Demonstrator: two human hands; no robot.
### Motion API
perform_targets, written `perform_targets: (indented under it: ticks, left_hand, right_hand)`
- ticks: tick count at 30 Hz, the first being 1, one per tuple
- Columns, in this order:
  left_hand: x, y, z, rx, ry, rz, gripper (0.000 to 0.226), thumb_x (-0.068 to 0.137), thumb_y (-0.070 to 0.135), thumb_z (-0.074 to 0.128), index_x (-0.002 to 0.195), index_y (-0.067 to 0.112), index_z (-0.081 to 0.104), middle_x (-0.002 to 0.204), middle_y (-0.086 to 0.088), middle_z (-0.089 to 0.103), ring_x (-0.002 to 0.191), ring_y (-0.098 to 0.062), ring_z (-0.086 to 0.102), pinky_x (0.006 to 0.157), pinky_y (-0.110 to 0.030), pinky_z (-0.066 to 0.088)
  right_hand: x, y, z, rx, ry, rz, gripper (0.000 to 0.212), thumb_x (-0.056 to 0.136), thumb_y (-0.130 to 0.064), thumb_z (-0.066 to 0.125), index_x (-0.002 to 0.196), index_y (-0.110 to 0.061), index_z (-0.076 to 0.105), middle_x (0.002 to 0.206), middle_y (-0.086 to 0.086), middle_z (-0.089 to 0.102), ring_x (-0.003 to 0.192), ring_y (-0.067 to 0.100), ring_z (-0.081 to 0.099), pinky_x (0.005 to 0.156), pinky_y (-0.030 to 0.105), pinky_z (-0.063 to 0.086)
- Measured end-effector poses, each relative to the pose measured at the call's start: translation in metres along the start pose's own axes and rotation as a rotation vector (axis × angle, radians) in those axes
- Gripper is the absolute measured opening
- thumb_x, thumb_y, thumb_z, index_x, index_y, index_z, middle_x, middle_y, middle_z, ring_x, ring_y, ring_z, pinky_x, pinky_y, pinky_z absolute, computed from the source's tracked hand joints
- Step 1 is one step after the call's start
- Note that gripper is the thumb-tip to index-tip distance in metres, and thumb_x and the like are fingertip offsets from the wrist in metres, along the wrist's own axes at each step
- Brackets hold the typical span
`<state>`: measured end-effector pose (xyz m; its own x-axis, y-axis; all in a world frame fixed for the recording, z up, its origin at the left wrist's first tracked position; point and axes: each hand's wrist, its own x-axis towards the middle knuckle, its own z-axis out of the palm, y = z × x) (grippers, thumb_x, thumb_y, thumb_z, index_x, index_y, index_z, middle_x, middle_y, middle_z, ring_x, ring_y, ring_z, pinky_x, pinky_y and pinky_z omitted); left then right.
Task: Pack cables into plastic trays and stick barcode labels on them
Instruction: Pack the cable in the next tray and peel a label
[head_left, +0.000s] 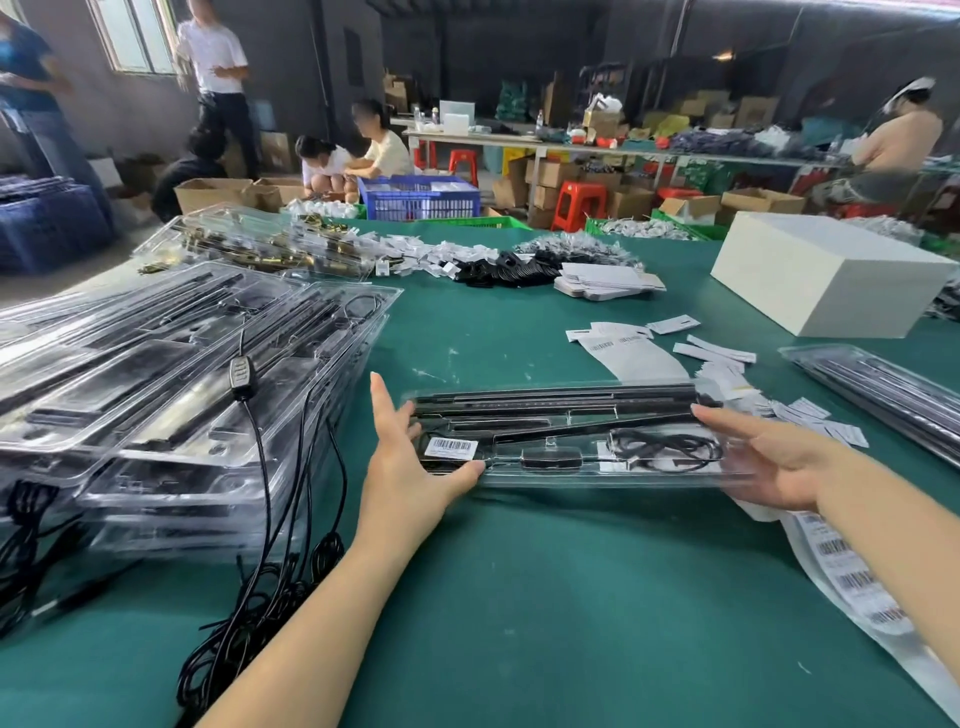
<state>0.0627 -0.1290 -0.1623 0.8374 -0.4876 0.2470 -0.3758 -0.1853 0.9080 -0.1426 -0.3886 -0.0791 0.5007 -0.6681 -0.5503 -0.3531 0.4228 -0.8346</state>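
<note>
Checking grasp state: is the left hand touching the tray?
Touching. Head view: left hand holds the tray's left end, thumb on its front edge.

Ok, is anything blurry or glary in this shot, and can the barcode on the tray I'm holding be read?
Head view: the clear tray and its barcode label are fairly sharp, bars visible, digits too small to read; left hand crisp, right hand slightly smeared; soft glare on the stacked trays; wide-angle bending at the edges; background soft.
</note>
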Motion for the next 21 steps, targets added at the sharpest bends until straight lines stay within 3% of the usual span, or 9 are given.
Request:
perform_targets:
  ticks: [2,4,7,9,11,14,16,19,21]
  left_hand:
    - [0.001,0.002,0.0,-0.072,-0.01,-0.018,0.132,0.066,0.031,0.087,0.145,0.048,-0.018,0.147,0.011,0.037,0.127,-0.001,0.043,0.099,-0.019,0.028]
    - [0.001,0.006,0.002,-0.155,0.021,-0.031,0.12,0.069,0.04,0.083,0.149,0.042,-0.007,0.14,0.016,0.04,0.125,0.001,0.042,0.099,-0.018,0.027]
    - [0.003,0.01,0.001,-0.306,0.163,-0.004,0.071,0.09,0.044,0.058,0.149,0.028,0.022,0.135,0.013,0.046,0.125,0.003,0.044,0.103,-0.021,0.032]
    - [0.007,0.012,-0.002,-0.376,0.2,-0.005,0.036,0.099,0.032,0.049,0.134,0.032,0.042,0.126,0.014,0.053,0.115,0.009,0.049,0.097,-0.017,0.036]
    - [0.01,0.016,0.0,-0.514,0.128,-0.11,0.019,0.101,0.03,0.046,0.118,0.035,0.053,0.121,0.009,0.059,0.111,-0.003,0.057,0.091,-0.022,0.043]
    - [0.01,0.027,0.003,-0.804,-0.117,-0.432,0.038,0.099,0.05,0.035,0.114,0.026,0.059,0.12,-0.005,0.066,0.098,-0.02,0.067,0.078,-0.031,0.053]
    - [0.007,0.032,0.003,-0.868,-0.268,-0.537,0.064,0.092,0.068,0.025,0.118,0.021,0.059,0.114,-0.01,0.07,0.093,-0.023,0.07,0.074,-0.035,0.056]
    - [0.003,0.028,0.003,-0.865,-0.397,-0.536,0.087,0.08,0.08,0.022,0.127,0.015,0.055,0.117,-0.015,0.068,0.106,-0.035,0.065,0.09,-0.051,0.052]
    - [-0.002,0.028,0.001,-0.83,-0.432,-0.502,0.086,0.079,0.076,0.031,0.13,0.012,0.055,0.123,-0.018,0.064,0.114,-0.037,0.061,0.098,-0.054,0.046]
  right_hand:
    - [-0.004,0.0,-0.002,0.067,-0.104,-0.043,0.048,0.069,-0.027,0.073,0.115,-0.015,0.069,0.126,0.014,0.064,0.117,0.033,0.06,0.105,0.048,0.044]
    - [-0.011,-0.001,-0.003,0.097,-0.204,-0.081,0.036,0.075,-0.023,0.066,0.108,-0.009,0.073,0.111,0.009,0.072,0.091,0.025,0.072,0.078,0.041,0.059]
    - [-0.024,-0.005,-0.001,0.108,-0.244,-0.247,0.039,0.08,-0.021,0.062,0.117,-0.007,0.064,0.101,0.007,0.075,0.077,0.02,0.072,0.061,0.038,0.06]
    - [-0.039,-0.007,0.008,0.157,-0.222,-0.445,0.035,0.078,-0.02,0.064,0.113,-0.015,0.063,0.092,0.003,0.076,0.063,0.014,0.069,0.05,0.028,0.055]
    - [-0.055,-0.003,0.021,0.065,-0.152,-0.726,0.03,0.079,-0.022,0.066,0.104,-0.037,0.066,0.088,-0.006,0.075,0.059,0.008,0.064,0.05,0.023,0.052]
    - [-0.069,0.013,0.044,-0.386,0.0,-1.279,0.05,0.087,-0.016,0.07,0.123,-0.047,0.054,0.075,0.006,0.069,0.057,0.013,0.06,0.065,0.018,0.051]
    - [-0.072,0.028,0.063,-0.807,0.197,-1.555,0.054,0.088,-0.012,0.063,0.132,-0.04,0.05,0.067,0.003,0.065,0.052,0.012,0.051,0.055,0.018,0.047]
    - [-0.069,0.056,0.088,-1.133,0.283,-1.874,0.051,0.083,0.0,0.05,0.124,-0.025,0.066,0.098,0.008,0.075,0.076,0.016,0.07,0.06,0.027,0.056]
    - [-0.063,0.078,0.1,-1.297,0.309,-1.953,0.048,0.084,0.0,0.052,0.12,-0.026,0.068,0.104,0.011,0.074,0.081,0.025,0.073,0.063,0.032,0.06]
